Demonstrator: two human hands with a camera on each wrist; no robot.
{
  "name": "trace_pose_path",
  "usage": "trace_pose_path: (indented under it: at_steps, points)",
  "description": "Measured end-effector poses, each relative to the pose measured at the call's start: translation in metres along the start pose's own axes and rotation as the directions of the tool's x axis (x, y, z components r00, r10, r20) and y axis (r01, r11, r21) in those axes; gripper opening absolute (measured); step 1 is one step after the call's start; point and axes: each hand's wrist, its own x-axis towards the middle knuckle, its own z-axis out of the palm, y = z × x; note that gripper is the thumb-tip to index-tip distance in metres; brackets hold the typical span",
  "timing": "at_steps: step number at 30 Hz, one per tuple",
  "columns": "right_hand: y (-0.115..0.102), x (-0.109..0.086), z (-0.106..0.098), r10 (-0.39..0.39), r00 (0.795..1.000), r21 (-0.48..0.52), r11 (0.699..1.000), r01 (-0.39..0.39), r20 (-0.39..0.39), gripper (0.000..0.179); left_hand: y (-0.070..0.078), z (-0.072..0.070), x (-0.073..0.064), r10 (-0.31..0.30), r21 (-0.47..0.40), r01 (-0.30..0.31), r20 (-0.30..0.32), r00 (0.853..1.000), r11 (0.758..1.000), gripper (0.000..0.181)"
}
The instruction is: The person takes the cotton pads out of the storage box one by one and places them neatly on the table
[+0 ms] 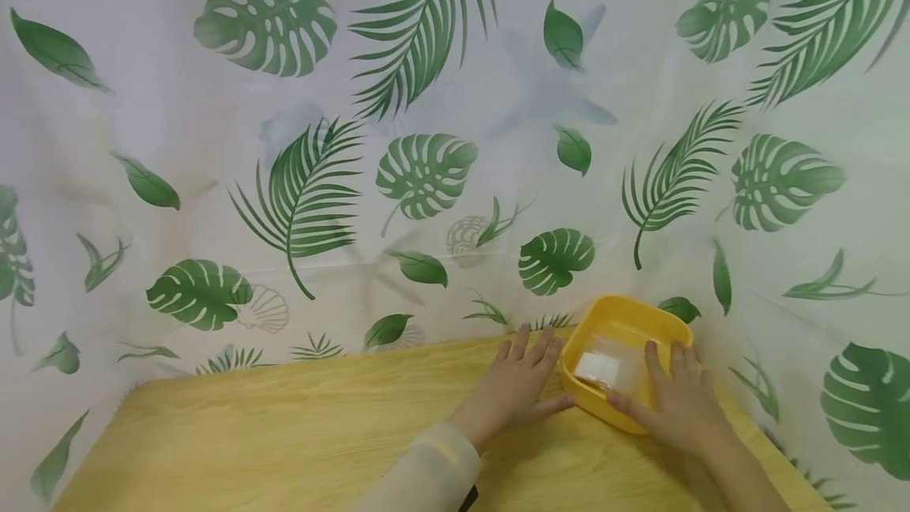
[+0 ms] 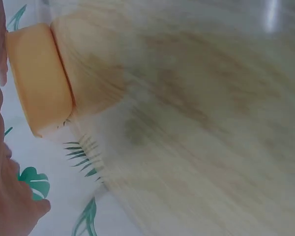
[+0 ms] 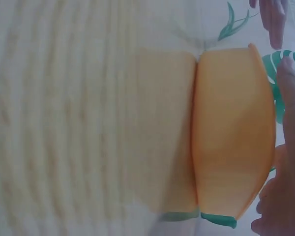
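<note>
A yellow plastic bin (image 1: 603, 411) with rounded corners stands at the table's back right corner. Inside it lies a clear plastic packet with a white part (image 1: 597, 368). My left hand (image 1: 513, 387) is at the bin's left side, fingers extended and thumb close to the wall. Over the right part of the bin reaches my right hand (image 1: 678, 400), fingers spread, thumb near the front rim; whether it touches the rim I cannot tell. In the left wrist view the bin (image 2: 42, 81) is beside the hand; the right wrist view shows its outer wall (image 3: 233, 132).
The wood-patterned table (image 1: 284, 433) extends to the left and front. A white sheet with green leaf prints (image 1: 426, 259) hangs along the back and right edges, close behind the bin. A small green strip (image 3: 219, 220) shows beside the bin in the right wrist view.
</note>
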Motion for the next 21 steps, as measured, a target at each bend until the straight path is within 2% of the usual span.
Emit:
trace_pose_path:
  at_steps: [4, 6, 9, 12, 14, 17, 19, 21]
  points:
    - [0.002, -0.003, 0.007, 0.023, 0.999, 0.029, 0.999, -0.024, 0.039, 0.109, 0.007, 0.007, 0.014, -0.018, 0.026, 0.016, 0.075, 0.997, 1.0, 0.083]
    - [0.003, -0.005, 0.008, 0.03, 0.998, 0.033, 0.999, -0.032, 0.057, 0.109, 0.01, 0.009, 0.019, -0.008, 0.039, 0.005, 0.088, 0.996, 0.999, 0.082]
    - [0.005, -0.008, 0.005, 0.006, 0.997, 0.041, 0.999, -0.009, 0.08, 0.106, 0.013, 0.004, 0.023, 0.032, 0.041, -0.032, 0.002, 0.999, 0.999, 0.076]
    - [0.01, -0.012, -0.003, -0.034, 0.995, 0.095, 0.995, 0.025, 0.097, 0.104, 0.015, -0.006, 0.024, 0.084, 0.029, -0.082, -0.096, 0.992, 0.996, 0.063]
    - [0.012, -0.013, -0.007, -0.055, 0.994, 0.133, 0.99, 0.042, 0.095, 0.104, 0.015, -0.012, 0.023, 0.103, 0.04, -0.099, -0.112, 0.988, 0.994, 0.061]
    - [0.014, -0.014, -0.007, -0.048, 0.994, 0.155, 0.987, 0.033, 0.097, 0.107, 0.018, -0.013, 0.025, 0.071, 0.05, -0.069, -0.044, 0.997, 0.996, 0.074]
    - [0.015, -0.013, -0.005, -0.043, 0.994, 0.134, 0.991, 0.029, 0.1, 0.109, 0.02, -0.007, 0.027, 0.02, 0.056, -0.021, 0.031, 0.999, 0.998, 0.086]
    - [0.015, -0.012, -0.002, -0.038, 0.993, 0.118, 0.993, 0.024, 0.113, 0.111, 0.023, 0.002, 0.03, -0.035, 0.048, 0.031, 0.1, 0.994, 0.998, 0.094]
